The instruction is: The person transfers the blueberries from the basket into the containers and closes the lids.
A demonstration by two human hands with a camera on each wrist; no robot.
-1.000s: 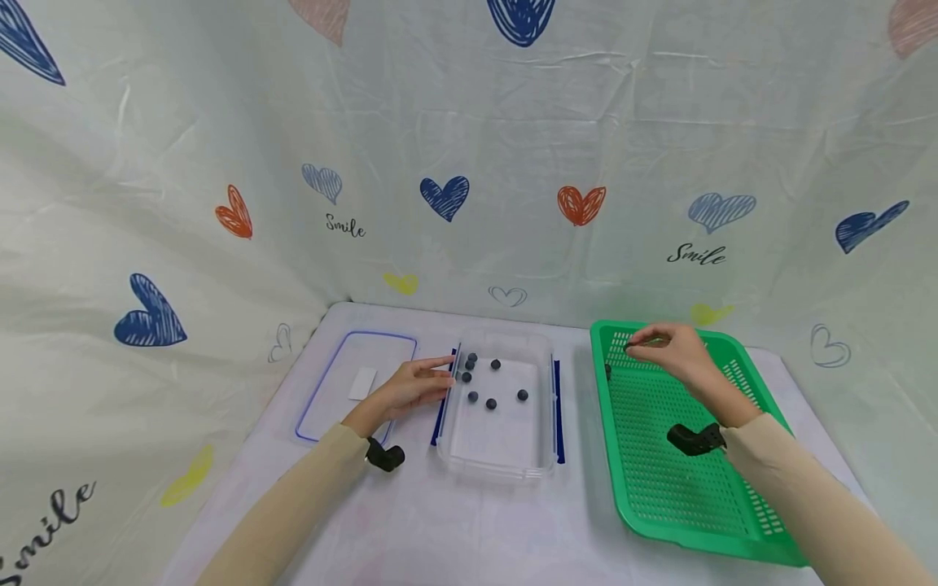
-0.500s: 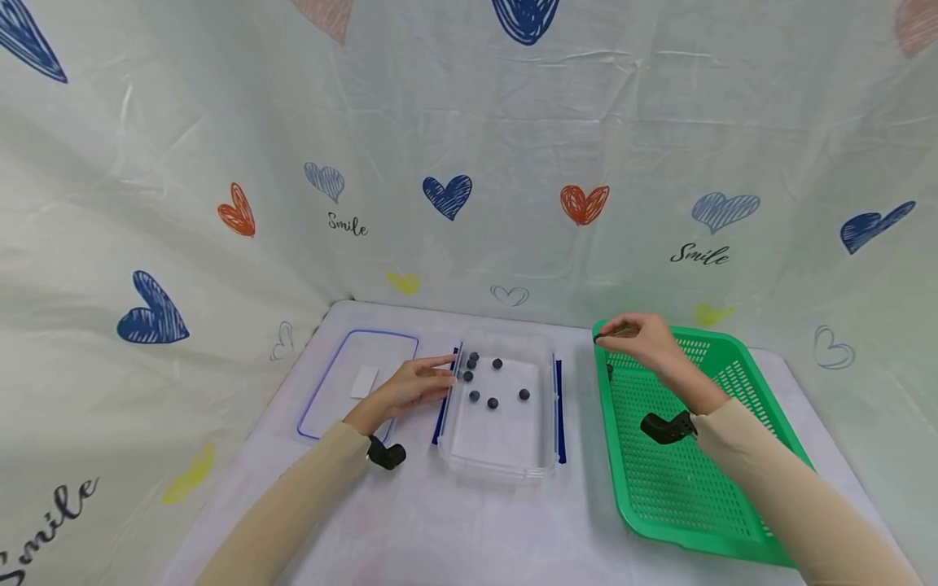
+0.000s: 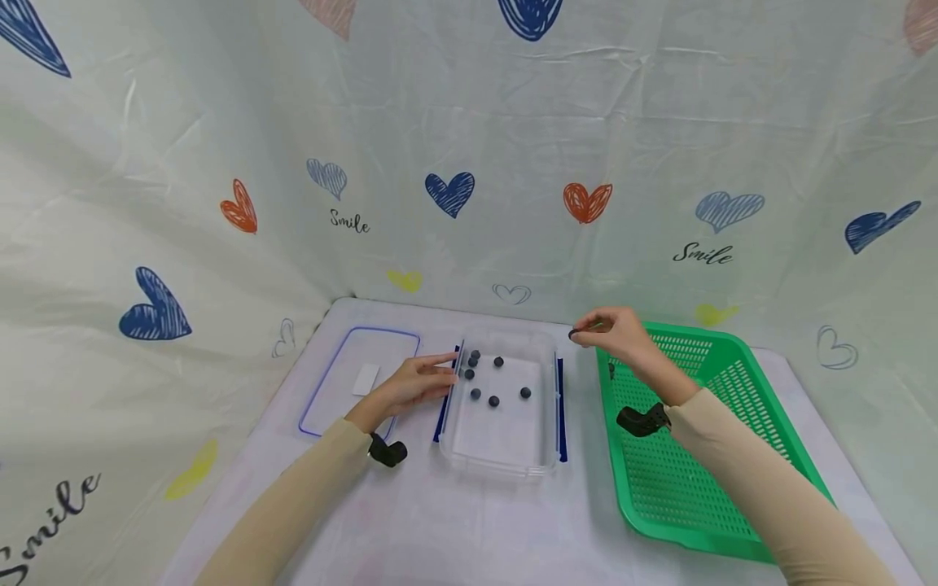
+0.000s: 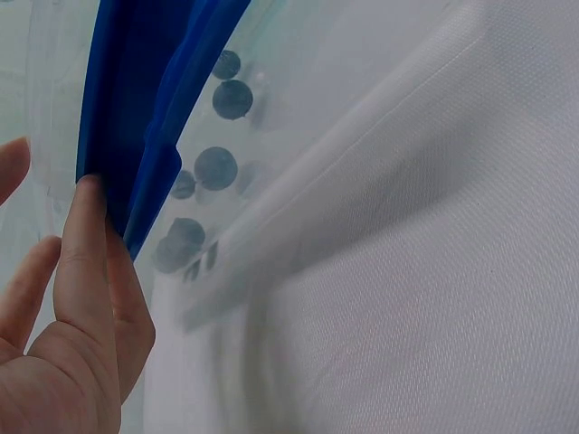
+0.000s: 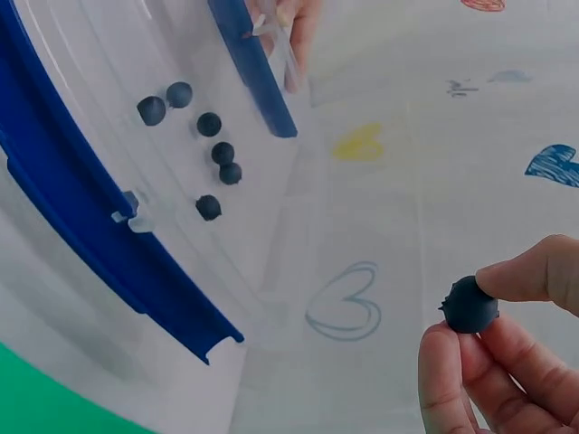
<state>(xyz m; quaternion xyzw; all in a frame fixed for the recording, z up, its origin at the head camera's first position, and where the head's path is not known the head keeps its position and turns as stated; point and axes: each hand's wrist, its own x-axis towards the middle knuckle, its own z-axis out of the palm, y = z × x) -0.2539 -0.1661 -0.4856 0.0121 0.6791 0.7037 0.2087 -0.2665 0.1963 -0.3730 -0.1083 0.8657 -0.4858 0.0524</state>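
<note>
In the right wrist view, a dark blueberry (image 5: 470, 306) is pinched between the thumb and fingertips of my right hand (image 3: 619, 335). That hand hovers above the basket's far left corner, to the right of a clear plastic container (image 3: 498, 470). Several blueberries (image 3: 494, 401) lie on the container's floor, mostly toward its far left. My left hand (image 3: 412, 387) rests against the container's left wall, its fingers extended. Up close in the left wrist view, its fingertips touch the blue side latch (image 4: 127, 99).
A green slotted basket (image 3: 614, 472) stands on the right, with a dark berry (image 3: 611, 371) at its left wall. To the left, a clear lid with a blue rim (image 3: 322, 384) lies flat on the white table (image 3: 469, 537). A heart-printed sheet (image 3: 513, 122) hangs behind.
My right hand has carried the blueberry leftward from over the basket toward the container. My left hand has stayed at the container's wall.
</note>
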